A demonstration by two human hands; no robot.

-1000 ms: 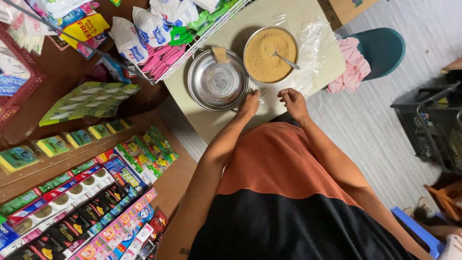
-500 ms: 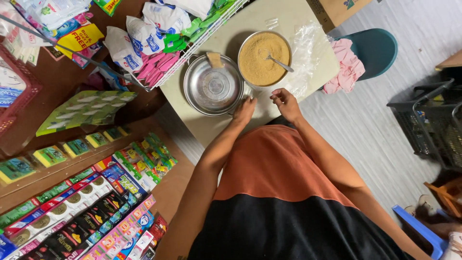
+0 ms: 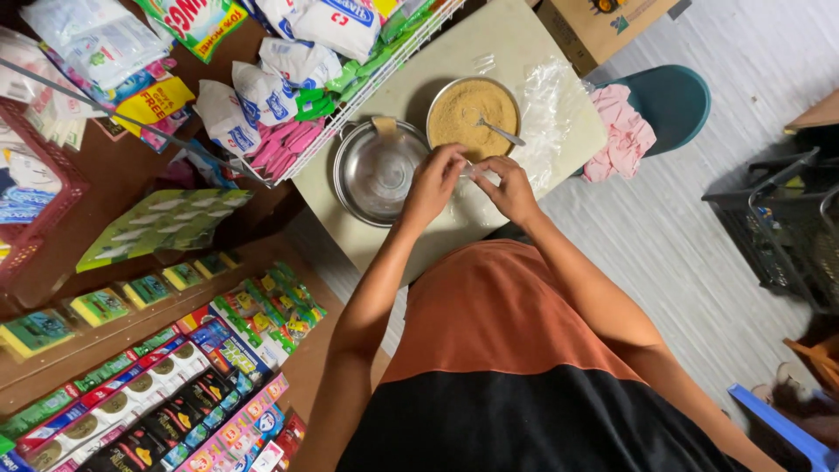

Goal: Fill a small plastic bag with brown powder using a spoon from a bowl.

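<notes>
My left hand (image 3: pixel 434 183) and my right hand (image 3: pixel 508 186) meet over a beige table (image 3: pixel 516 44), fingers pinched together on a small clear plastic bag (image 3: pixel 473 170). Just beyond them stands a round metal bowl of brown powder (image 3: pixel 469 112) with a spoon (image 3: pixel 502 132) resting in it. To its left sits an empty metal bowl (image 3: pixel 377 171) with a small tan piece on its rim. A pile of clear plastic bags (image 3: pixel 549 105) lies to the right of the powder bowl.
A wire rack (image 3: pixel 350 87) of packaged goods stands at the table's far left. Shelves of small colourful packets (image 3: pixel 175 376) run along my left side. A teal stool (image 3: pixel 673 96) with a pink cloth (image 3: pixel 622 135) is at the right, dark crates (image 3: pixel 778 227) beyond.
Both hands have lifted from the table's near edge and come together over the bowls, taking hold of a clear plastic bag. The view has shifted slightly.
</notes>
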